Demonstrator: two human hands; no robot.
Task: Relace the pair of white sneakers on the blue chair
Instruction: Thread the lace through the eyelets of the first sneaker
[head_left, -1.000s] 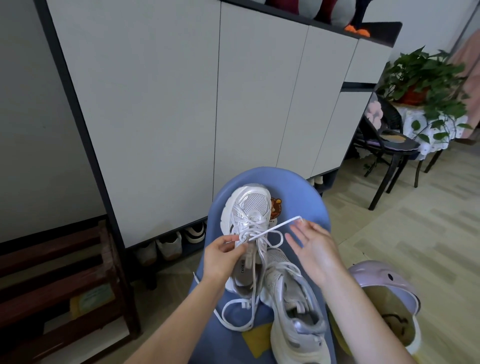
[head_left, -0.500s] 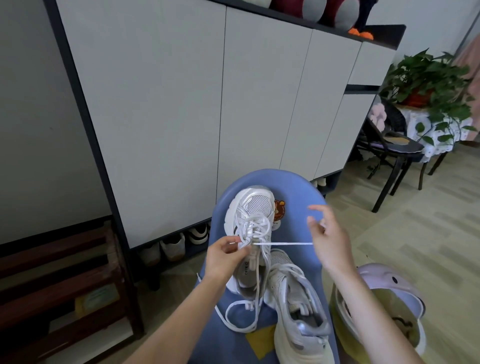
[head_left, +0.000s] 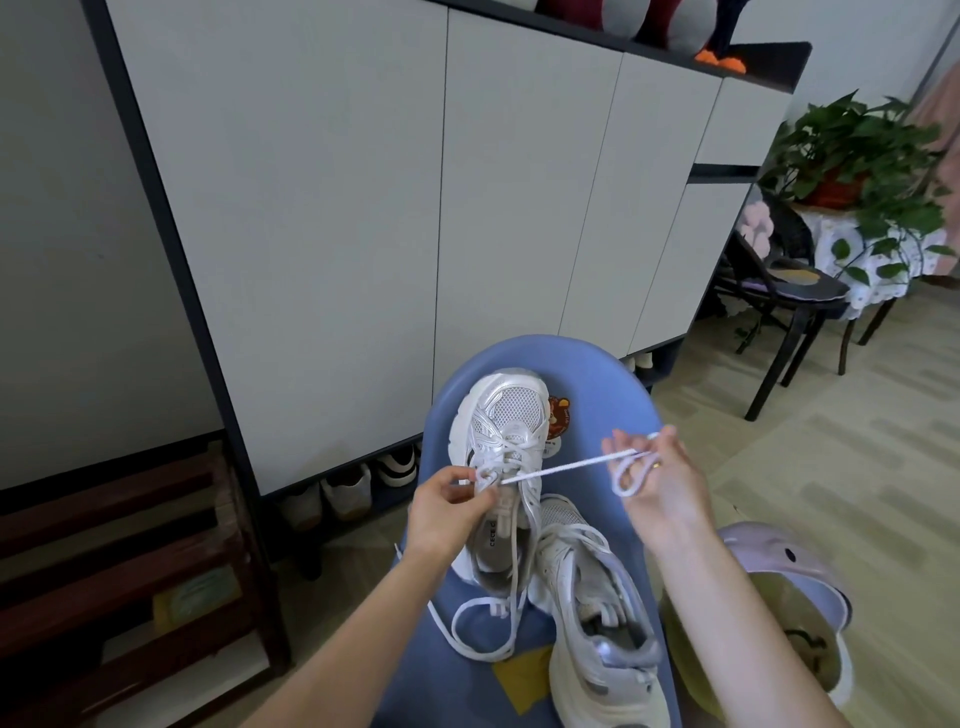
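On the blue chair (head_left: 597, 374) lie two white sneakers (head_left: 506, 467), one overlapping the other. The left hand (head_left: 449, 512) has its grip pinched on the lace (head_left: 566, 468) at the eyelets; the right hand (head_left: 657, 480) holds the lace's looped end. Since half a second ago, that end has gathered into a loop
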